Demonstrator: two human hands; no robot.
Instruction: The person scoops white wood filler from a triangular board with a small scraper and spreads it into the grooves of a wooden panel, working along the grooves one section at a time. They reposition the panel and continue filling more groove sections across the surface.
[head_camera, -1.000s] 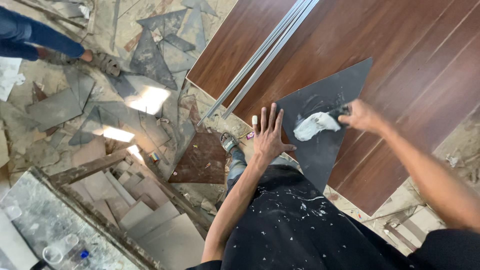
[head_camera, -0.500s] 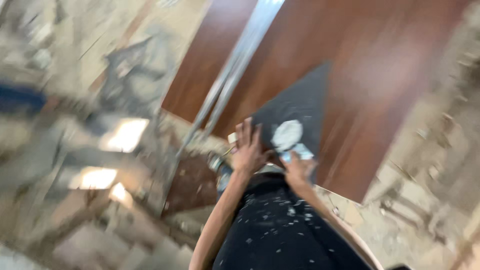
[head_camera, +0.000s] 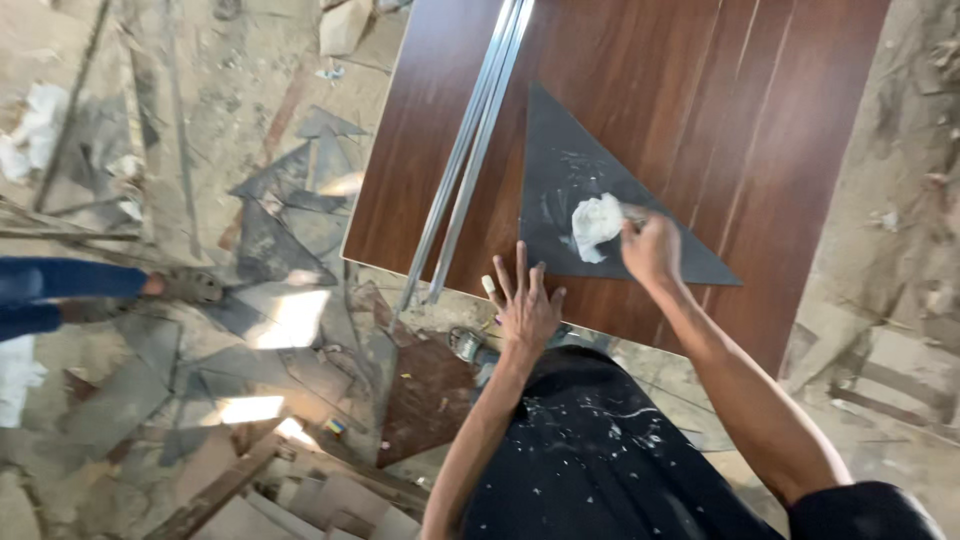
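Observation:
A dark grey triangular panel lies flat on a reddish-brown wooden board. My right hand grips a crumpled white cloth and presses it on the panel's near part, where pale smears show. My left hand rests flat, fingers spread, on the panel's near left corner and the board's edge. My black, paint-speckled trousers fill the foreground below both arms.
Long metal strips lie along the board's left side. Dark triangular offcuts and rubble cover the floor to the left. Another person's leg in blue jeans and a sandal stands at the left edge. A small round tool lies below the board's edge.
The view swung and steadied. My right hand moved the cloth across the panel, back toward its near edge. My left hand stayed planted at the panel's corner.

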